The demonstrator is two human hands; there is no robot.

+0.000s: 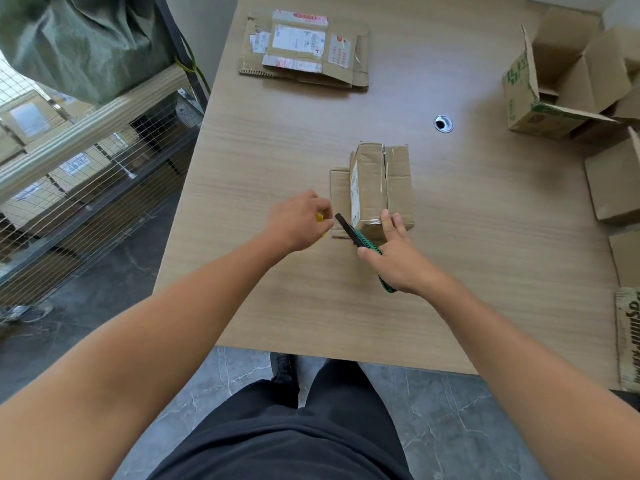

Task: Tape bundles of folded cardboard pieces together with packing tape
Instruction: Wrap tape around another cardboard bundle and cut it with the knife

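A small bundle of folded cardboard (375,188) lies in the middle of the wooden table (467,271), with clear tape across its near end. My right hand (394,258) grips a green and black utility knife (356,235); its blade end points up and left beside the bundle's near left corner, and my index finger stretches onto the bundle. My left hand (298,220) is just left of the bundle with its fingers curled round a small yellow object (319,217), mostly hidden.
A flattened cardboard stack with shipping labels (304,50) lies at the table's far side. Open cardboard boxes (568,77) crowd the right edge. A cable grommet (443,123) sits in the tabletop. A wire cage cart (86,161) stands to the left.
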